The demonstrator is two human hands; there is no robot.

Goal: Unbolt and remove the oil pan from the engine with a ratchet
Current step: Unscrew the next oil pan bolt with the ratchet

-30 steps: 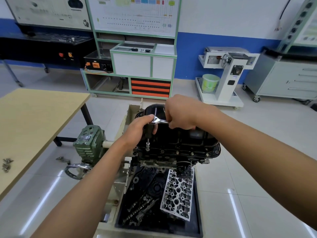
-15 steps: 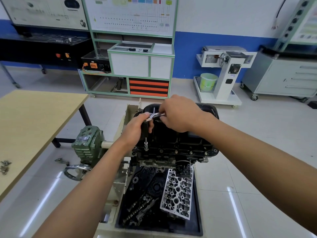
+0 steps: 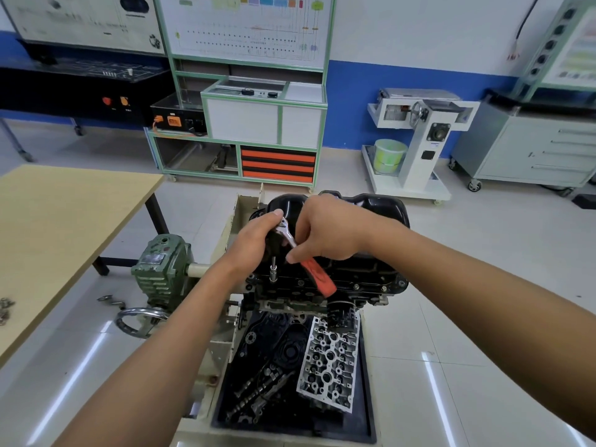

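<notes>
The engine (image 3: 322,285) sat inverted on its stand, with the black oil pan (image 3: 371,211) uppermost and seated on the block, not yet lifted. Over the pan's near-left corner, the right hand (image 3: 329,233) had its fingers curled round the upper part of the ratchet (image 3: 311,271), the red grip jutting out below toward the camera. The left hand (image 3: 258,240) cupped the ratchet's head, fingers wrapped over it to steady it. A socket extension (image 3: 273,269) dropped straight down to a flange bolt. This looked like mid-unbolting, since other flange bolts (image 3: 356,287) remained along the near edge. Next would likely be swinging the handle while keeping the extension upright on the bolt.
</notes>
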